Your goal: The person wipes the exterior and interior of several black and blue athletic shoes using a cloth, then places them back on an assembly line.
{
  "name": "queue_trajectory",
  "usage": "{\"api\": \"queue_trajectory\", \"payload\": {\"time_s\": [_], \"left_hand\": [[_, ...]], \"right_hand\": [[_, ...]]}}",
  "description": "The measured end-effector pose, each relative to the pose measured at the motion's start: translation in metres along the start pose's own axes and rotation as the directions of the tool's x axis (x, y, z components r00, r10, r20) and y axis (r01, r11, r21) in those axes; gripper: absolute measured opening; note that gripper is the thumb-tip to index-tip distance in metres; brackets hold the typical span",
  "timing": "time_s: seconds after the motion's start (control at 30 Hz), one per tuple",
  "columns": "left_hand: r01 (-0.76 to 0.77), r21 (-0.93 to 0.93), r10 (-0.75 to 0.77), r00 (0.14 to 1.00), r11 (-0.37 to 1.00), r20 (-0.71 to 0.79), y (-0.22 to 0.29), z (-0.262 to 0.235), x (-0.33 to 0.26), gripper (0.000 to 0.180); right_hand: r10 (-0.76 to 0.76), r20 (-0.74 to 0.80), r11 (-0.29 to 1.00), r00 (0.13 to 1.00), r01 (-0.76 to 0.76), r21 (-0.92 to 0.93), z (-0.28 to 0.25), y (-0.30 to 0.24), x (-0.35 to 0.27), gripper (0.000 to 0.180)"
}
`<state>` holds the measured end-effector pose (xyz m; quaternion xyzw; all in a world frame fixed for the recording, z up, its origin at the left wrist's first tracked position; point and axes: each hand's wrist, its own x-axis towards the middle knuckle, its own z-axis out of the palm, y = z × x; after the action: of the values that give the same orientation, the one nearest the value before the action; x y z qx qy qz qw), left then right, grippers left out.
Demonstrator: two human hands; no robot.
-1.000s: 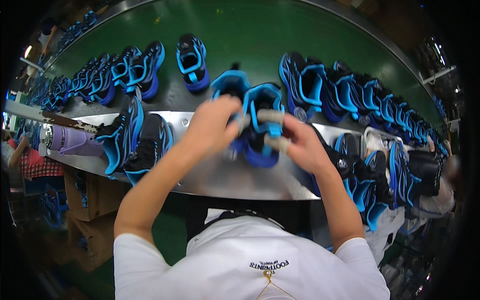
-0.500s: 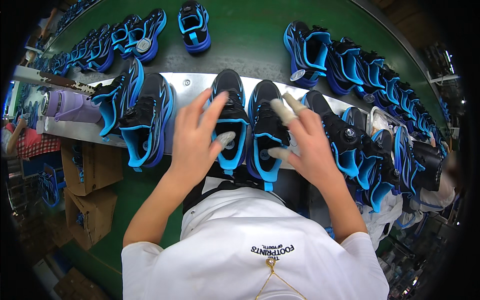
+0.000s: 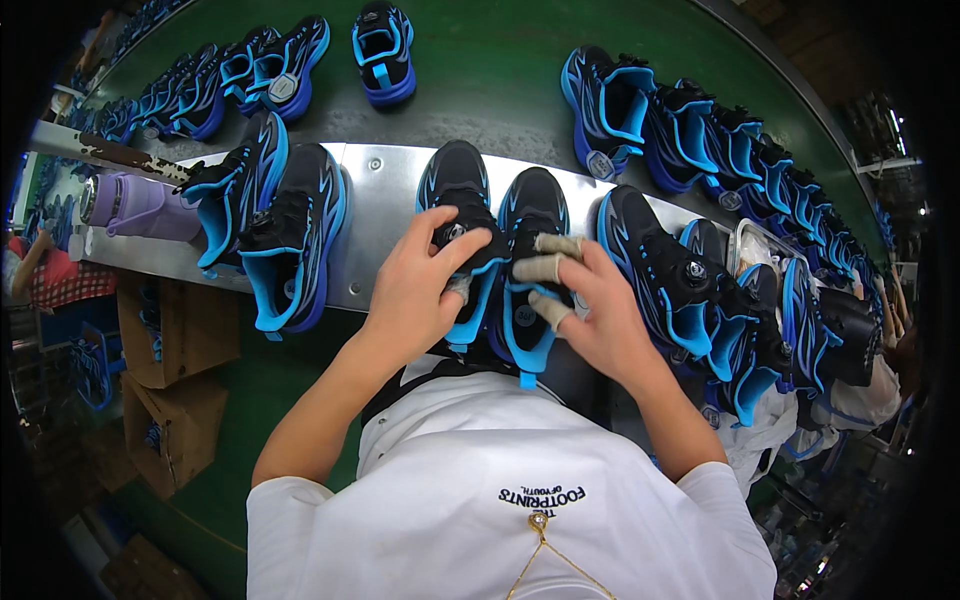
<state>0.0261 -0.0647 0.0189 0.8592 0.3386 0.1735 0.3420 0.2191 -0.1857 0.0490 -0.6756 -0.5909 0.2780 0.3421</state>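
Two black sneakers with bright blue linings stand side by side in front of me, toes pointing away: a left sneaker (image 3: pixel 455 165) and a right sneaker (image 3: pixel 532 195). My left hand (image 3: pixel 415 285) is closed around the tongue of the left one, its index and middle fingers by the round lacing dial and its covered thumb at the collar. On the right one, my right hand (image 3: pixel 595 295) grips the tongue and collar, with pale finger covers on the thumb and two fingers. The fingers partly hide both tongues.
The sneakers stand on a metal ledge (image 3: pixel 385 215). More sneakers (image 3: pixel 300 240) stand at left, beside a lilac bottle (image 3: pixel 150 208), and several crowd the right (image 3: pixel 675 265). Beyond lies a green belt (image 3: pixel 480 60) carrying rows of sneakers. Cardboard boxes (image 3: pixel 175 425) sit lower left.
Both hands have come down from just above the two sneakers and closed on their tongues. The fingers were spread before. Sneakers on the belt have shifted slightly.
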Motion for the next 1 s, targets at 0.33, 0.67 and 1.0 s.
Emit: {"api": "queue_trajectory", "payload": {"time_s": [0.33, 0.67, 1.0], "left_hand": [[-0.223, 0.195, 0.202, 0.972, 0.955, 0.124, -0.004, 0.008, -0.005, 0.058], [-0.391, 0.439, 0.385, 0.917, 0.809, 0.107, -0.003, 0.03, 0.007, 0.031], [-0.297, 0.173, 0.293, 0.955, 0.939, 0.047, -0.006, 0.022, 0.005, 0.044]], "right_hand": [[-0.288, 0.043, 0.764, 0.957, 0.256, -0.593, 0.045, 0.01, -0.015, 0.017], [-0.185, -0.002, 0.934, 0.983, 0.175, -0.311, 0.05, 0.004, -0.022, 0.033], [-0.109, 0.017, 0.927, 0.994, 0.108, -0.36, 0.05, 0.0, -0.025, 0.074]]}}
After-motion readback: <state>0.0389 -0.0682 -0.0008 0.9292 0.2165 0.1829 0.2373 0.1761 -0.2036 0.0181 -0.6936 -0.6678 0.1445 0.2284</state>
